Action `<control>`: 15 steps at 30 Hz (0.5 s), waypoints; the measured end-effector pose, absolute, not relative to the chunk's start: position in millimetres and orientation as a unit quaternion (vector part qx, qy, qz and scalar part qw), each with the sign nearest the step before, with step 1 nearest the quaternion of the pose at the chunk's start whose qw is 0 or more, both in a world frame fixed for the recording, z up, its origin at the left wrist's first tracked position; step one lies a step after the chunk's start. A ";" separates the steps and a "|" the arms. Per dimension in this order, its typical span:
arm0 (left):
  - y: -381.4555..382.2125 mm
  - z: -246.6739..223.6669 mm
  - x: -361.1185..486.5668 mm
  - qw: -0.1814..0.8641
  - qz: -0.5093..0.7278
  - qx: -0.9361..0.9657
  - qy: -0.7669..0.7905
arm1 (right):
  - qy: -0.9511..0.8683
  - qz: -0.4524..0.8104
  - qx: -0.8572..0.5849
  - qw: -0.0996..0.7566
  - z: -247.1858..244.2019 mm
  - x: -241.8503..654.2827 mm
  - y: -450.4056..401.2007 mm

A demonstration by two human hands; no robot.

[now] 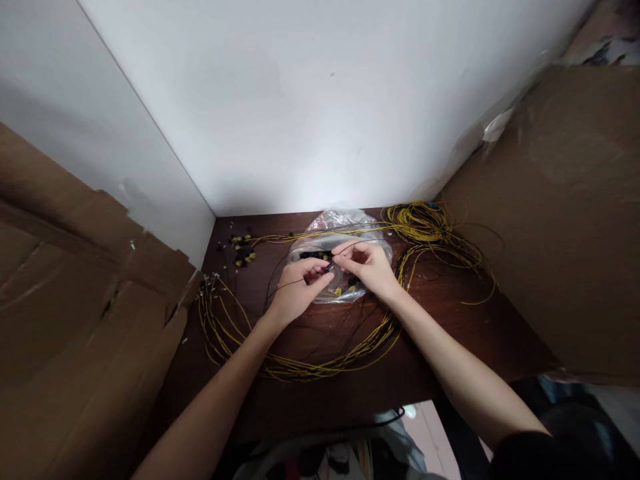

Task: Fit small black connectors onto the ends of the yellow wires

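Observation:
Above a clear plastic bag (340, 219), my two hands meet with fingertips nearly touching. My left hand (299, 288) pinches a thin black wire (273, 269) close to a small dark piece whose kind is too small to make out. From the other side, my right hand (369, 267) is closed on the same wire, thumb against forefinger. Loops of the wire trail off to the left. Small black and yellow connectors (339, 291) lie in the bag below, partly hidden by my hands.
A bundle of yellow and black wires (320, 370) curves across the dark wooden table (400, 380). More wires lie coiled (420, 223) at the back right. Several connectors (244, 253) sit at the back left. Cardboard (90, 333) flanks the left, a cardboard box (560, 220) the right; a white wall (310, 120) stands behind.

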State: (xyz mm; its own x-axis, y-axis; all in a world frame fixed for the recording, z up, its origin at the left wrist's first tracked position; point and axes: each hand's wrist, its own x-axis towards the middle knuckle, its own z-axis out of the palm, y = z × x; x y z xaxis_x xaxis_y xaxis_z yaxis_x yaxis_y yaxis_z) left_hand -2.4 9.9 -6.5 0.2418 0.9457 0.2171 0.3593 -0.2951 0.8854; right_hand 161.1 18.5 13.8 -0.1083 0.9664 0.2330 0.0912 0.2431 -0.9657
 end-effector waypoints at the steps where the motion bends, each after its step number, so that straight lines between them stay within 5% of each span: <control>1: 10.1 -6.6 -2.7 0.360 0.400 0.702 0.467 | -0.606 0.432 -0.438 0.504 13.5 161.2 18.7; 15: 11.4 -9.6 -3.2 0.331 0.420 0.711 0.457 | -0.577 0.432 -0.443 0.533 10.9 161.8 20.3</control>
